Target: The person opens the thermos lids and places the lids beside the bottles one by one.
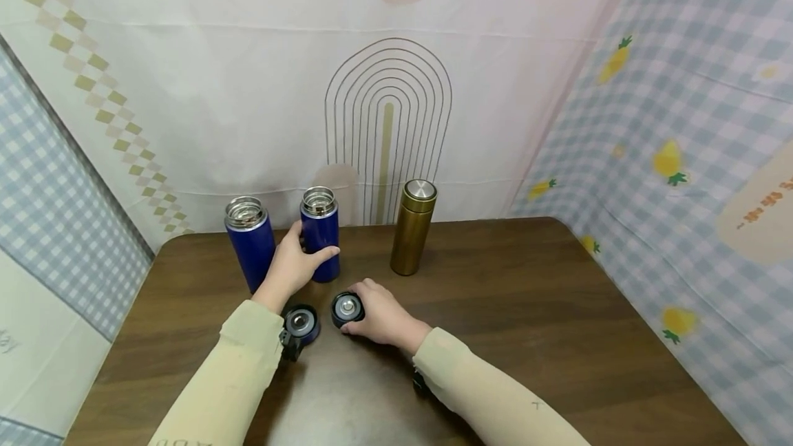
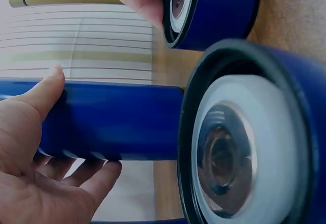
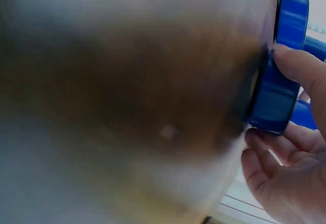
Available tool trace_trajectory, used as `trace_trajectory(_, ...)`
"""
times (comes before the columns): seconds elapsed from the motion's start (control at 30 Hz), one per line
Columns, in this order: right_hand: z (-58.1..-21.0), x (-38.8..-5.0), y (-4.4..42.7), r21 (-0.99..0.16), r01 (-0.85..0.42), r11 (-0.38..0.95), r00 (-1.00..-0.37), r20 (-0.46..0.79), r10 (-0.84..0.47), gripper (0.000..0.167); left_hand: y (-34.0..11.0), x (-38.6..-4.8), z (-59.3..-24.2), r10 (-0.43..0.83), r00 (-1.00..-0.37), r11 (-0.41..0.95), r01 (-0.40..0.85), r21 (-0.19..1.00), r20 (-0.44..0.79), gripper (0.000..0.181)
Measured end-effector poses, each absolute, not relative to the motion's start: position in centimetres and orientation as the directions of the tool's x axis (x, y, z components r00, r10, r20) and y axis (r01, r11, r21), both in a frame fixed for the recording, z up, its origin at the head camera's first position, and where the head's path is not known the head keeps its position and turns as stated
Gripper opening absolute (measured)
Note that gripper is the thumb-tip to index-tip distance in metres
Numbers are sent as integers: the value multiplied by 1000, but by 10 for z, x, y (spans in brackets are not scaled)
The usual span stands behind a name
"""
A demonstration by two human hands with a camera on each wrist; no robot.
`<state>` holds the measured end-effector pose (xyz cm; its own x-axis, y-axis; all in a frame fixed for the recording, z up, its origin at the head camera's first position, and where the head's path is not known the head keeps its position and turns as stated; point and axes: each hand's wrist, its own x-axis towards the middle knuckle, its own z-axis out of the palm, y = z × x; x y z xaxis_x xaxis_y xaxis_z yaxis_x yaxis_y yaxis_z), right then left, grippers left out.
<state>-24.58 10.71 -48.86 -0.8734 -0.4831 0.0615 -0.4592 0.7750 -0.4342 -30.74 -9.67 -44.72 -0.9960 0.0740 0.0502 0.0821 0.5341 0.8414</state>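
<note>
My left hand (image 1: 291,263) curls its thumb and fingers round an uncapped blue bottle (image 1: 320,229); in the left wrist view the hand (image 2: 46,152) wraps the blue body (image 2: 122,122). My right hand (image 1: 385,314) pinches a blue lid (image 1: 347,309) by its side, the lid's underside facing up. The right wrist view has thumb and fingers of that hand (image 3: 290,152) on the lid (image 3: 275,99). A second upturned lid (image 1: 301,324) lies on the table near my left wrist. Another uncapped blue bottle (image 1: 250,246) stands left of my left hand.
A gold bottle (image 1: 414,229) with its lid on stands upright at the back of the wooden table (image 1: 526,308), right of the blue bottles. A patterned white cloth (image 1: 248,88) hangs behind the table, and checked cloth (image 1: 669,88) hangs on the right.
</note>
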Motion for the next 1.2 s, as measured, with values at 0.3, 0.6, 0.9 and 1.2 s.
trace_trajectory(0.3,-478,-242,105,-348,-442,827,-883,7,-469,64,-98,-304,-444,71,-997,543,59,838,24,101)
trace_trajectory(0.6,-473,-240,106,-329,-437,837,-885,-9,-466,63,-95,-301,-441,76,-997,536,59,842,22,102)
trace_trajectory(0.9,-470,-239,106,-294,-448,845,-883,-1,-469,63,-91,-300,-438,77,-997,540,68,839,31,101)
trace_trajectory(1.2,-475,-236,107,-304,-436,847,-887,-17,-462,80,-92,-305,-441,86,-996,581,74,810,29,99)
